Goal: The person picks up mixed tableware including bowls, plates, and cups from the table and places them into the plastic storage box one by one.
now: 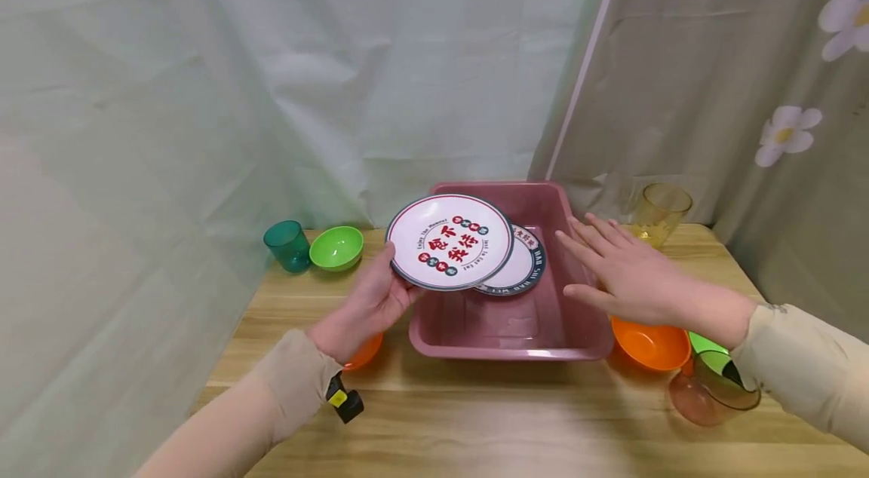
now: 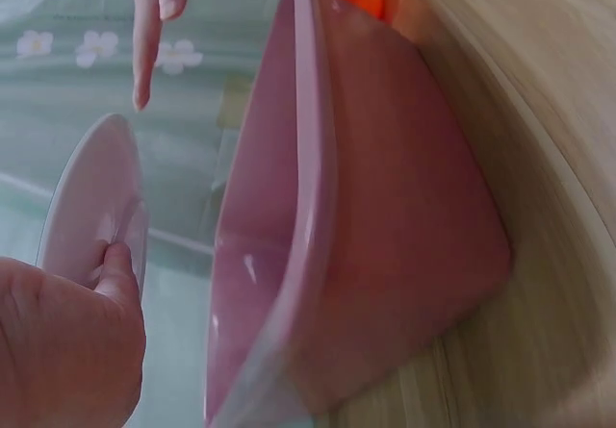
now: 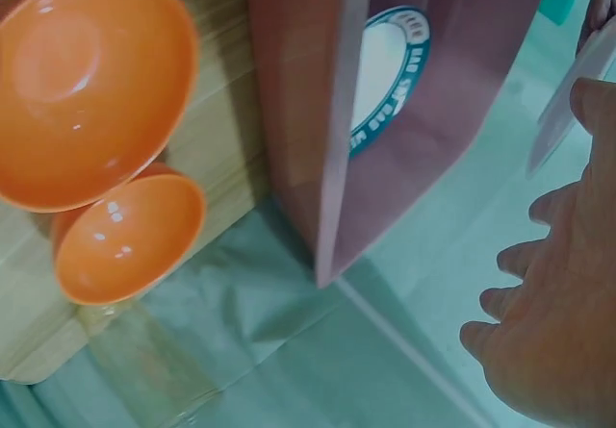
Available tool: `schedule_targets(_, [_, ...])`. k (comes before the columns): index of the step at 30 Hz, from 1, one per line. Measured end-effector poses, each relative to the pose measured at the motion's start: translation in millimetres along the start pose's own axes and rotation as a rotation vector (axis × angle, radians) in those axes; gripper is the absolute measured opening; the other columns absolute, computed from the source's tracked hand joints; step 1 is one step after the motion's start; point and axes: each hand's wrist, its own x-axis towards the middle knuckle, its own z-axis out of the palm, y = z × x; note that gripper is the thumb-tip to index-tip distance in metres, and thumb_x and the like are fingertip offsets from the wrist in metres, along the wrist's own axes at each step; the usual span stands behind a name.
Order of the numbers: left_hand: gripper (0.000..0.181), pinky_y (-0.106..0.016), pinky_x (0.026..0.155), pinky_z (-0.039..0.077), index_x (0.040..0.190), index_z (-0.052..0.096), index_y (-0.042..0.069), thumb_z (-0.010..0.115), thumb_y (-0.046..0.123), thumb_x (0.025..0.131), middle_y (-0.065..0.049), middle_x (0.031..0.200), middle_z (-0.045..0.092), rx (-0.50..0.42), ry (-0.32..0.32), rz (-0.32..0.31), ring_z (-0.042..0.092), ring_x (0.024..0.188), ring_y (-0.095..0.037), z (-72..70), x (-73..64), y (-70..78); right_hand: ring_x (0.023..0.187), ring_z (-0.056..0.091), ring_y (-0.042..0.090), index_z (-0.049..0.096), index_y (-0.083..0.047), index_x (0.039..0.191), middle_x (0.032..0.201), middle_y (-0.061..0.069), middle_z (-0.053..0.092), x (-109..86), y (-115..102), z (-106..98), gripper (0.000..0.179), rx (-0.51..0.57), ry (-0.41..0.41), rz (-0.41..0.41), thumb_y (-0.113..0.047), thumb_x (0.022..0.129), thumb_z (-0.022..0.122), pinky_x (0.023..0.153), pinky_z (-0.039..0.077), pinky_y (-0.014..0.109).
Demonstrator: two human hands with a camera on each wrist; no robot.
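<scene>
My left hand (image 1: 372, 303) grips a white plate (image 1: 451, 237) with red lettering by its left edge and holds it tilted above the pink basin (image 1: 502, 352). The thumb lies on the plate's face in the left wrist view, where the plate (image 2: 91, 192) appears nearly edge-on. Inside the basin sits a second plate (image 1: 526, 278) with a dark teal lettered rim, partly covered by the held one in the head view. Over the basin's right side is my right hand (image 1: 621, 274), fingers spread and holding nothing; the right wrist view shows this hand (image 3: 563, 303) apart from the held plate.
Left of the basin stand a teal cup (image 1: 288, 248), a green bowl (image 1: 337, 248) and a partly hidden orange bowl (image 1: 366, 351). To its right are an orange bowl (image 1: 652, 344), a smaller orange bowl (image 3: 135, 240), a reddish clear cup (image 1: 706, 395) and a yellow clear cup (image 1: 658, 218).
</scene>
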Motion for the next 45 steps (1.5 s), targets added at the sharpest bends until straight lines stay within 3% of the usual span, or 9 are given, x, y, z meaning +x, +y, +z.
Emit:
schedule_targets(11, [0.047, -0.042, 0.098, 0.054, 0.155, 0.041, 0.018, 0.032, 0.039, 0.113, -0.013, 0.142, 0.060, -0.025, -0.052, -0.011, 0.060, 0.127, -0.026, 38.3, 15.2, -27.5, 0.154, 0.002, 0.044, 0.020, -0.009, 0.164, 0.168, 0.022, 0.013, -15.2, 19, -2, 0.088, 0.023, 0.016, 0.025, -0.064, 0.101, 0.049, 0.123, 0.004, 0.059])
schedule_targets(16, [0.047, -0.042, 0.098, 0.054, 0.153, 0.043, 0.019, 0.035, 0.039, 0.113, -0.012, 0.139, 0.063, -0.015, -0.045, -0.020, 0.063, 0.124, -0.026, 46.5, 17.6, -34.3, 0.154, 0.003, 0.044, 0.021, -0.007, 0.164, 0.168, 0.022, 0.014, -16.5, 22, -1, 0.079, 0.039, 0.028, 0.033, -0.050, 0.105, 0.051, 0.122, 0.007, 0.060])
schedule_targets(19, [0.046, -0.042, 0.097, 0.055, 0.153, 0.044, 0.018, 0.034, 0.038, 0.113, -0.012, 0.138, 0.063, -0.009, -0.043, -0.019, 0.063, 0.123, -0.025, 47.8, 18.2, -36.1, 0.153, 0.008, 0.046, 0.022, -0.002, 0.162, 0.167, 0.024, 0.018, -13.5, 22, -2, 0.073, 0.109, 0.035, 0.060, -0.041, 0.107, 0.051, 0.121, 0.012, 0.062])
schedule_targets(21, [0.046, -0.042, 0.097, 0.055, 0.153, 0.043, 0.018, 0.033, 0.038, 0.113, -0.013, 0.138, 0.063, -0.003, -0.042, -0.018, 0.063, 0.123, -0.025, 48.1, 18.3, -36.4, 0.152, 0.014, 0.047, 0.022, 0.000, 0.162, 0.166, 0.025, 0.020, -11.0, 20, -4, 0.072, 0.226, 0.028, 0.111, -0.040, 0.109, 0.048, 0.119, 0.017, 0.064])
schedule_targets(23, [0.046, -0.042, 0.097, 0.055, 0.153, 0.043, 0.018, 0.032, 0.038, 0.113, -0.013, 0.138, 0.063, 0.001, -0.040, -0.016, 0.063, 0.123, -0.025, 48.2, 18.0, -36.2, 0.149, 0.022, 0.050, 0.020, 0.003, 0.161, 0.164, 0.028, 0.022, -7.6, 17, -7, 0.072, 0.418, 0.012, 0.178, -0.042, 0.110, 0.043, 0.116, 0.022, 0.067])
schedule_targets(29, [0.046, -0.042, 0.099, 0.054, 0.152, 0.044, 0.018, 0.033, 0.039, 0.113, -0.012, 0.136, 0.064, 0.013, -0.029, -0.025, 0.063, 0.123, -0.025, 46.4, 16.7, -34.9, 0.143, 0.038, 0.048, 0.014, 0.005, 0.161, 0.160, 0.031, 0.030, 9.4, 0, -7, 0.069, 1.263, -0.082, 0.380, -0.040, 0.112, 0.033, 0.115, 0.031, 0.056])
schedule_targets(32, [0.046, -0.041, 0.099, 0.054, 0.152, 0.045, 0.018, 0.033, 0.039, 0.113, -0.012, 0.136, 0.065, 0.011, -0.027, -0.028, 0.063, 0.122, -0.025, 45.2, 15.7, -35.7, 0.133, 0.054, 0.037, 0.020, 0.003, 0.160, 0.148, 0.024, 0.051, 19.3, -11, 0, 0.062, 1.581, -0.078, 0.426, -0.035, 0.113, 0.033, 0.114, 0.038, 0.047])
schedule_targets(36, [0.047, -0.041, 0.098, 0.054, 0.152, 0.044, 0.018, 0.033, 0.040, 0.113, -0.012, 0.136, 0.065, 0.008, -0.033, -0.026, 0.064, 0.122, -0.025, 44.7, 14.1, -37.2, 0.111, 0.066, 0.024, 0.024, -0.002, 0.158, 0.124, 0.008, 0.064, 27.1, -23, 7, 0.061, 1.789, -0.069, 0.481, -0.041, 0.112, 0.033, 0.106, 0.048, 0.041])
schedule_targets(45, [0.047, -0.040, 0.097, 0.055, 0.152, 0.044, 0.019, 0.033, 0.041, 0.113, -0.012, 0.137, 0.064, 0.023, -0.037, -0.029, 0.064, 0.122, -0.025, 44.6, 11.8, -39.1, 0.104, 0.070, 0.020, 0.015, -0.011, 0.163, 0.117, 0.006, 0.070, 35.3, -44, 7, 0.057, 2.007, 0.002, 0.574, -0.037, 0.113, 0.025, 0.096, 0.056, 0.038])
